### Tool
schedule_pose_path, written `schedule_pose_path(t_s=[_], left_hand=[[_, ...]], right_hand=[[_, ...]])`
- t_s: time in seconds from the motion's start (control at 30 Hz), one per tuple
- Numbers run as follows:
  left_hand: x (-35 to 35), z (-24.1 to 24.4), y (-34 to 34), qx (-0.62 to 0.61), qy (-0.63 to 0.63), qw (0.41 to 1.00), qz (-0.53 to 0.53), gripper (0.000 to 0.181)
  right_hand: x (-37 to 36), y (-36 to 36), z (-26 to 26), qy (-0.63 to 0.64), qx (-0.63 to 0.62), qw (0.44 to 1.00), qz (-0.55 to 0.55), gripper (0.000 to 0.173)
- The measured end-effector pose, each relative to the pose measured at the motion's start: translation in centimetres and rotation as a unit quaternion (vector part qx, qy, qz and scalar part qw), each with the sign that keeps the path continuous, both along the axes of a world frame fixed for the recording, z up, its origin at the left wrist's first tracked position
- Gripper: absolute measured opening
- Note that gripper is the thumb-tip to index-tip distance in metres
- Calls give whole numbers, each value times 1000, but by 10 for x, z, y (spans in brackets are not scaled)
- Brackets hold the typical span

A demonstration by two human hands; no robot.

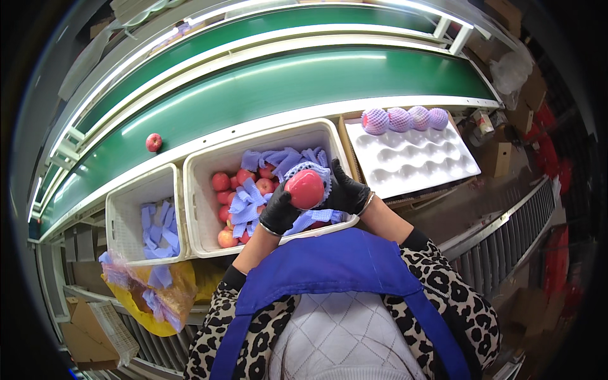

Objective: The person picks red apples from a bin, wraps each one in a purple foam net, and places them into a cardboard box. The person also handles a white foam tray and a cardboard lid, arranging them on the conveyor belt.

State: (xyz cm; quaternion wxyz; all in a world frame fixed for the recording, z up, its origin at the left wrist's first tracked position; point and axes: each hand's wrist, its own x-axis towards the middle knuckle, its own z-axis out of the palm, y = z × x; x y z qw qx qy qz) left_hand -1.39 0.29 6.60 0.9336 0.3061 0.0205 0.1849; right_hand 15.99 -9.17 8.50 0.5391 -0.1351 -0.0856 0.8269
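Observation:
A red apple [305, 189] is gripped by my left hand [279, 211], which wears a black glove. Around the apple's far and right sides sits a pale foam net sleeve [327, 176]; the near face of the fruit is bare. My right hand [350, 191], also gloved in black, holds the sleeve at its right edge, its fingers partly hidden behind it. Both hands are above a white plastic crate [199, 244] of loose red apples [223, 197] and flattened lilac foam nets [248, 202].
To the right, several net-wrapped apples [399, 119] line the back row of a white moulded tray [427, 175] on a carton. Leftward stands a smaller crate [116, 230] with foam nets. One apple [154, 142] rests on the green conveyor belt [266, 90]. A yellow bag [166, 325] hangs lower left.

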Motion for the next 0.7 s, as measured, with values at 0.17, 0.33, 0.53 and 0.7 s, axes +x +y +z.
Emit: schedule_pose_path(t_s=[0.17,0.33,0.53,0.7], left_hand=[[11,-10,-4,-14,11,1000,-12,86],[25,-15,3,58,46,997,-4,77],[53,-1,2,385,64,894,220,77],[58,-5,5,379,25,909,170,82]], right_hand=[[-6,2,13,-649,369,649,-145,44],[19,-15,-8,-252,-54,913,-316,15],[-18,-49,26,-770,180,458,-407,19],[0,-72,18,-839,278,390,-259,33]])
